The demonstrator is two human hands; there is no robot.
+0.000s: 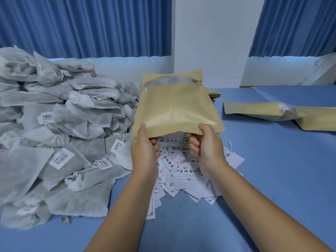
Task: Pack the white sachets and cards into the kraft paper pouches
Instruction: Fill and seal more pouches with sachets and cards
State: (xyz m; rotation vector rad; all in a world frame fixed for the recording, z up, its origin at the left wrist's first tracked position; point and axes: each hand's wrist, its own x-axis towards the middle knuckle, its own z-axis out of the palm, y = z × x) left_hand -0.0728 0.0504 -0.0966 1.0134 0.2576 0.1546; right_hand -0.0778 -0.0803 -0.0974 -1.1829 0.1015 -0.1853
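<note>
Both hands on the pouch, mouth pointing away!

At nine o'clock the white sachets (54,124) sit heaped within easy reach. Left hand (145,148) and right hand (207,142) each pinch a near bottom corner of the kraft paper pouch (176,110), thumbs on top, fingers curled under. They hold it at centre over the scattered cards (181,166), probably so its foil-lined mouth gapes at twelve o'clock. More pouches (263,111) lie at three o'clock. A blue table cover (272,179) lies underneath, with blue curtains (81,24) and a white wall (209,33) behind.
</note>
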